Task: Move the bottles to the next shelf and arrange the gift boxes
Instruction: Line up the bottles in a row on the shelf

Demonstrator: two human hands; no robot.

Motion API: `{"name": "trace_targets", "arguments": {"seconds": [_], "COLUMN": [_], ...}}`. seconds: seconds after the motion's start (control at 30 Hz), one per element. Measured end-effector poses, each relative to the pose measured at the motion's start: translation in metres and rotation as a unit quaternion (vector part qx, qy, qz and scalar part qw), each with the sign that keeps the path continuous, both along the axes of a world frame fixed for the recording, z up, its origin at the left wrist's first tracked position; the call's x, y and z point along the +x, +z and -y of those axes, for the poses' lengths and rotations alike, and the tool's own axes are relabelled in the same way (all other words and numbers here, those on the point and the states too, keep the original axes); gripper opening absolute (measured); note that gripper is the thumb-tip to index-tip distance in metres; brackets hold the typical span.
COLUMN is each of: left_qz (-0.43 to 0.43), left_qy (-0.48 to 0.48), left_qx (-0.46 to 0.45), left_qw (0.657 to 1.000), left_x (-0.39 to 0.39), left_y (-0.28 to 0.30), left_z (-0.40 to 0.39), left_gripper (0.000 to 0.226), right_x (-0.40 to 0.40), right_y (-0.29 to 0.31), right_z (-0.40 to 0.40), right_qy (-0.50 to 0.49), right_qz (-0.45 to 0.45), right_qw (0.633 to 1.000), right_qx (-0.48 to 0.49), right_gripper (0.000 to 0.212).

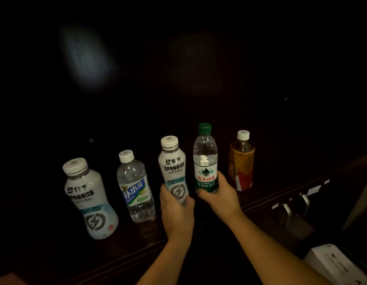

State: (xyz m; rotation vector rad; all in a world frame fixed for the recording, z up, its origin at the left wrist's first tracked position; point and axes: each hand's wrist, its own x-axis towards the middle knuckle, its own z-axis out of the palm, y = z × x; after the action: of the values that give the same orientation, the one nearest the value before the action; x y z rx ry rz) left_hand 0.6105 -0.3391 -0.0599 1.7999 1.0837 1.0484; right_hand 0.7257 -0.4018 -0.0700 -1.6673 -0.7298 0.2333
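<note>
Gripping two bottles on a dark shelf, the hands worked at its middle: the left hand clasped a white electrolyte bottle, the right hand a green-capped water bottle just beside it. Left of the white bottle stood a clear bottle and another white one; an amber tea bottle waited beyond the water. Seemingly mid-move; no gift boxes clearly showed.

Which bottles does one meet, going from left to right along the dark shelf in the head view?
White electrolyte drink bottle → clear bottle with blue label → second white electrolyte drink bottle, held by the left hand → green-capped water bottle, held by the right hand → amber tea bottle.
</note>
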Motion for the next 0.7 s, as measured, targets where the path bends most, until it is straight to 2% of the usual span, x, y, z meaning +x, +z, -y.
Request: {"name": "trace_targets", "arguments": {"seconds": [0.1, 0.23, 0.33, 0.4, 0.47, 0.6, 0.7], "left_qz": [0.004, 0.018, 0.022, 0.021, 0.018, 0.017, 0.020], "left_qy": [0.002, -0.002, 0.000, 0.002, 0.004, -0.001, -0.004], "left_qx": [-0.007, -0.007, -0.004, -0.002, -0.004, -0.001, 0.001], "left_qw": [1.000, 1.000, 1.000, 1.000, 1.000, 1.000, 1.000], "left_x": [-0.001, -0.001, -0.001, 0.000, 0.000, -0.001, -0.001], "left_y": [-0.001, -0.001, -0.002, -0.002, -0.003, -0.004, -0.005], "left_z": [0.000, 0.000, 0.001, 0.000, -0.001, -0.003, -0.004], "left_gripper": [0.077, 0.081, 0.076, 0.075, 0.074, 0.071, 0.070], "right_x": [-0.005, 0.003, 0.025, 0.036, 0.042, 0.058, 0.071], "right_y": [0.001, 0.004, 0.012, 0.016, 0.015, 0.006, 0.003], "right_z": [0.009, 0.032, 0.043, 0.043, 0.040, 0.040, 0.051], "right_qy": [-0.007, -0.212, -0.292, -0.291, -0.273, -0.242, -0.152], "right_qz": [0.023, 0.104, 0.097, 0.093, 0.097, 0.120, 0.077], "right_qw": [1.000, 0.971, 0.951, 0.950, 0.953, 0.959, 0.984], "right_qx": [0.019, 0.035, -0.008, -0.065, -0.094, -0.080, -0.054], "right_gripper": [0.063, 0.057, 0.073, 0.090, 0.098, 0.087, 0.081]}}
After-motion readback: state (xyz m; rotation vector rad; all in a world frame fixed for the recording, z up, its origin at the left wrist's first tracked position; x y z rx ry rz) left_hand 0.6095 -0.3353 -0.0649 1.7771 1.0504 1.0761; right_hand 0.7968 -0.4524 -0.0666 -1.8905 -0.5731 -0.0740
